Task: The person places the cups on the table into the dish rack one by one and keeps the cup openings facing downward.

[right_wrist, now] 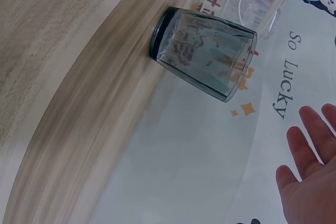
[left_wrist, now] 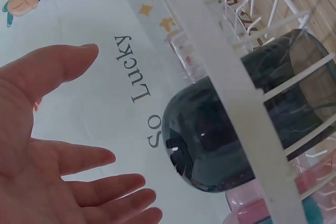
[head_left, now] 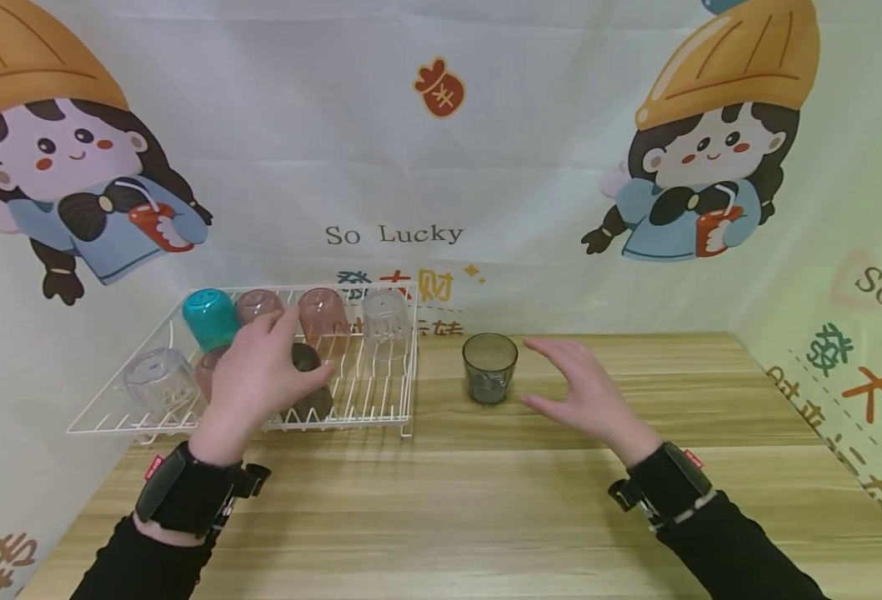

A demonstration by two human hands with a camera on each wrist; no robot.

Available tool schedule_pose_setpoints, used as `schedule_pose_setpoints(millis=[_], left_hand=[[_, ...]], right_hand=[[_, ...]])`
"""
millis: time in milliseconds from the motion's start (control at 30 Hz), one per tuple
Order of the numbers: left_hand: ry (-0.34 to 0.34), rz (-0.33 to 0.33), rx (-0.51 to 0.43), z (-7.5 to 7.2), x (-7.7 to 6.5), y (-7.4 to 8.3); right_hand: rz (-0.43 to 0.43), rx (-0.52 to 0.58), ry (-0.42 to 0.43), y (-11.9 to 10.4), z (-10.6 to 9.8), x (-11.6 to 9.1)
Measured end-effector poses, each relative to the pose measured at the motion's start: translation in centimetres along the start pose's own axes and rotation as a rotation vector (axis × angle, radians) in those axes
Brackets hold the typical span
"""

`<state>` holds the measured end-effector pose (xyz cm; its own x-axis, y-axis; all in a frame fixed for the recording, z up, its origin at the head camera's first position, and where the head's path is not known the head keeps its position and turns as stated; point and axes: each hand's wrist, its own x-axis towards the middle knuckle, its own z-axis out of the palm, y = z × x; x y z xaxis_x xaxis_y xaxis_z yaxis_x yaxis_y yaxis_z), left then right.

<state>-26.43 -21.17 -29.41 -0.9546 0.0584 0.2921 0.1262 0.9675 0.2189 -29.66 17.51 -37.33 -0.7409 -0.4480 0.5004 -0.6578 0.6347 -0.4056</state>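
Note:
My left hand [head_left: 257, 367] is over the white wire rack [head_left: 369, 422], fingers spread and holding nothing. Just beside it, a dark grey glass [left_wrist: 202, 140] stands upside down in the rack's front row, partly hidden by the hand in the head view. A gap shows between fingers and glass in the left wrist view. To the right of the rack, a smoky grey glass [head_left: 490, 371] stands upright on the wooden table [head_left: 486, 500]. My right hand [head_left: 587, 392] is at its right side, thumb and fingers apart, with space between them and the glass [right_wrist: 207, 51].
The rack's back row holds a teal glass [head_left: 210, 318], two pink glasses, one of them [head_left: 324, 317] near the middle, and a clear glass [head_left: 386, 321]. A clear glass [head_left: 159, 379] and a partly hidden pink one [head_left: 208, 371] are in front. A printed cloth [head_left: 523, 167] hangs behind.

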Motion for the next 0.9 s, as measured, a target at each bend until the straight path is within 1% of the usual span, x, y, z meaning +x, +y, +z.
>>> schedule_pose_setpoints(millis=[133,233,467,600,700,900], left_hand=[[0.087,0.03,0.006,0.2,-0.4,0.3],[0.115,0.044,-0.006,0.3,-0.8,0.5],[0.114,0.068,-0.056,0.6,-1.5,1.3],[0.15,0.109,-0.049,1.1,-1.8,1.5],[0.167,0.128,-0.045,1.4,-1.9,1.7],[0.144,0.139,-0.022,1.8,-2.4,2.3]], right_hand=[[-0.003,-0.01,0.011,0.0,0.2,0.2],[-0.003,-0.017,0.016,0.0,0.3,0.3],[0.006,-0.021,-0.007,0.0,0.8,0.5],[0.014,-0.019,-0.021,0.0,1.0,0.6],[0.009,-0.019,-0.023,-0.1,1.2,0.7],[0.019,-0.031,-0.036,0.3,1.9,1.0]])
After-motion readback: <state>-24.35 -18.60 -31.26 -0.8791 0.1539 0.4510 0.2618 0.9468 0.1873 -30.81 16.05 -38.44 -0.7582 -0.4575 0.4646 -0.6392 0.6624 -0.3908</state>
